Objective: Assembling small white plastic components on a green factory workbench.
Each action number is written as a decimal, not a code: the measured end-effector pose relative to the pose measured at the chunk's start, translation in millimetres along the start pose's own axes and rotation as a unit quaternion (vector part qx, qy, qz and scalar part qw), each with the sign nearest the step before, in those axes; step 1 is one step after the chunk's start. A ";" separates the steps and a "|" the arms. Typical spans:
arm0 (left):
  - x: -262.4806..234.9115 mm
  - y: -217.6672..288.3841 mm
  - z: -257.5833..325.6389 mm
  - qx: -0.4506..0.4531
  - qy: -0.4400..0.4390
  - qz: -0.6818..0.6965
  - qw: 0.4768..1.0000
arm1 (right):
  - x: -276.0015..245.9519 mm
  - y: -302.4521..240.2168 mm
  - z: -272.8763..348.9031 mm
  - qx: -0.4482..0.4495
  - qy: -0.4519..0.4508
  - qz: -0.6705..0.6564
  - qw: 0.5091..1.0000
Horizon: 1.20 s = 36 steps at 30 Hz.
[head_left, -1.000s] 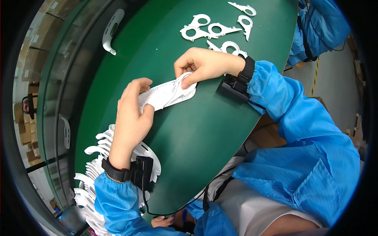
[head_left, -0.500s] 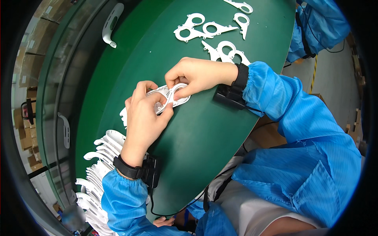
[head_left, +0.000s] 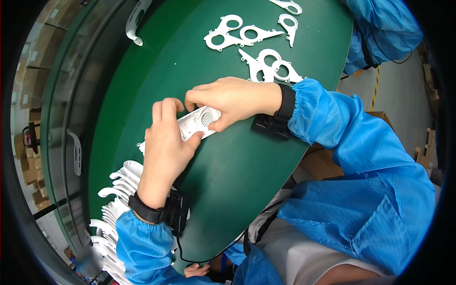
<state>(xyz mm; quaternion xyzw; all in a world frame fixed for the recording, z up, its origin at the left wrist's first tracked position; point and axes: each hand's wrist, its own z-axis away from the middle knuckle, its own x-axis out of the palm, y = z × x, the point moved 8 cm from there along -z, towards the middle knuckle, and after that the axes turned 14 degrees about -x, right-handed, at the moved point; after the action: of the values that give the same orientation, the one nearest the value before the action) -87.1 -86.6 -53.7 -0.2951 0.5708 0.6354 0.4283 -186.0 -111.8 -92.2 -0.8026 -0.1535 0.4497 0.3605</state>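
A white plastic shell (head_left: 191, 124) with a round, hole-patterned grille at one end lies across the green table between my hands. My left hand (head_left: 166, 140) grips its middle, with the thumb along the near edge and the fingers over the far edge. At the grille end, my right hand (head_left: 232, 102) pinches the rim between thumb and fingers. The ring-shaped piece seen earlier cannot be made out apart from the shell now. Beyond my right hand lie several loose white rings with pointed tails (head_left: 223, 40).
A row of stacked white curved shells (head_left: 111, 213) lines the table's left side by my left forearm. Another white shell (head_left: 135, 26) lies at far left. A person in blue sleeves (head_left: 380, 33) is at upper right. Another hand (head_left: 196, 270) shows at the bottom edge.
The ring-shaped piece no longer stands up between my hands, and the grille is now exposed. My right hand has shifted slightly left and nearer; my left fingers have opened wider around the shell.
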 end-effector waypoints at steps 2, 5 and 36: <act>-0.2 -6.2 -0.6 -0.038 -0.010 -0.048 0.998 | 7.0 0.1 0.4 0.013 -0.022 0.012 1.000; 6.0 -5.3 -0.9 -0.036 -0.055 -0.117 0.991 | 8.8 3.5 -0.4 0.001 -0.007 0.056 0.998; -101.6 -193.6 -138.5 -0.275 0.171 -0.079 0.943 | -36.9 22.5 -4.5 0.109 0.140 0.020 0.984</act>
<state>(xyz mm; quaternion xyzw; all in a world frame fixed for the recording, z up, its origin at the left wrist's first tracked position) 114.3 -246.7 -81.6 -0.5493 0.4133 0.6720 0.2754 -204.2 -150.5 -84.2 -0.8167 -0.0356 0.3535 0.4547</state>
